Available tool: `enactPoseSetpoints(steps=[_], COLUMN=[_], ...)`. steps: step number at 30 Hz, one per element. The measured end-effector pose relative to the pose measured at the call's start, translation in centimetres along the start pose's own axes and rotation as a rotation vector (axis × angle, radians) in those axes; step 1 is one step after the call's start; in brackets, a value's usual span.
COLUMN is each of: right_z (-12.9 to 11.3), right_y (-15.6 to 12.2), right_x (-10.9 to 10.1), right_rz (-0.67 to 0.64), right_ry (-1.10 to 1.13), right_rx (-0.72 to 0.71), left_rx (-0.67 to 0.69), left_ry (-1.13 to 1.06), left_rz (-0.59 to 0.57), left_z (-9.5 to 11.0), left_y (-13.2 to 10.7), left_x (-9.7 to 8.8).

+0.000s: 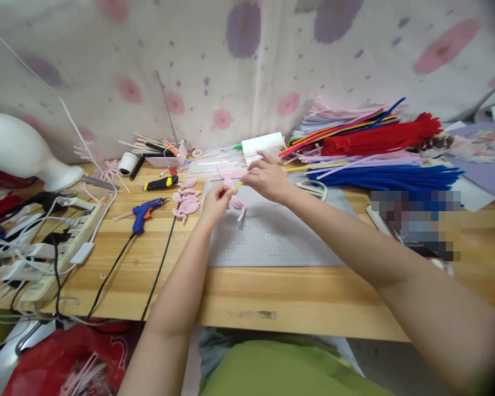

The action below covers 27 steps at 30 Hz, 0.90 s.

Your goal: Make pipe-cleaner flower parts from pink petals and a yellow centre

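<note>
A yellow pipe cleaner (pixel 237 186) spans the small gap between my hands. My left hand (pixel 216 202) pinches its near end between thumb and fingers. My right hand (pixel 268 177) is closed around it a little further right, with some fingers raised. A yellow length also shows beyond the right hand, but I cannot tell if it is the same piece. Pink fuzzy shaped pieces (pixel 238 204) lie by my left fingertips on the grey cutting mat (pixel 272 242). Several similar pink pieces (pixel 187 204) are heaped left of the mat.
A blue glue gun (pixel 142 214) and a yellow-black utility knife (pixel 160 183) lie left. Red (pixel 379 137) and blue pipe cleaner bundles (pixel 388 175) fill the back right. A cable-crowded power strip (pixel 66 247) sits at far left; scissors handles (pixel 315 188) rest behind my right wrist.
</note>
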State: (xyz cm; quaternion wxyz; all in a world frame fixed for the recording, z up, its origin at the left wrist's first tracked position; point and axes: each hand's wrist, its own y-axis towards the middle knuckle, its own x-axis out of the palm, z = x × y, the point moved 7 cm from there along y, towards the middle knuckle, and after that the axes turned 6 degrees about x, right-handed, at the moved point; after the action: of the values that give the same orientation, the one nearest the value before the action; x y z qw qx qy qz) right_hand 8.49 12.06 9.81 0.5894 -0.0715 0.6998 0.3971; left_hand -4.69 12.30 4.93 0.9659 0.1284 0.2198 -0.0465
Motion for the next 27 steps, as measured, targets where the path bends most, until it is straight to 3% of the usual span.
enactPoseSetpoints(steps=[4,8,16,22,27], right_z=[0.1,-0.7,-1.5,-1.6,-1.7], right_y=[-1.5,-2.6,-4.2,-4.8,-4.5], right_x=[0.9,0.5,-0.1,-0.4,-0.8], right_rz=[-0.117,-0.198,-0.220,-0.254,-0.239], right_ry=[0.000,0.018,0.024,0.035,0.040], right_rx=[-0.059,-0.115,-0.163,-0.209,-0.223], left_rx=[-0.129,-0.154,-0.195,-0.146,-0.089], left_ry=[-0.243,-0.228,-0.129,-0.111,-0.012], left_rz=[-0.356,-0.509,-0.446,-0.554,-0.524], left_z=[-0.3,-0.6,-0.8,0.2,1.1], left_y=[-2.3,-3.3,-3.8,-3.9,-3.1], left_x=[2.6,3.6,5.2,5.2,4.9])
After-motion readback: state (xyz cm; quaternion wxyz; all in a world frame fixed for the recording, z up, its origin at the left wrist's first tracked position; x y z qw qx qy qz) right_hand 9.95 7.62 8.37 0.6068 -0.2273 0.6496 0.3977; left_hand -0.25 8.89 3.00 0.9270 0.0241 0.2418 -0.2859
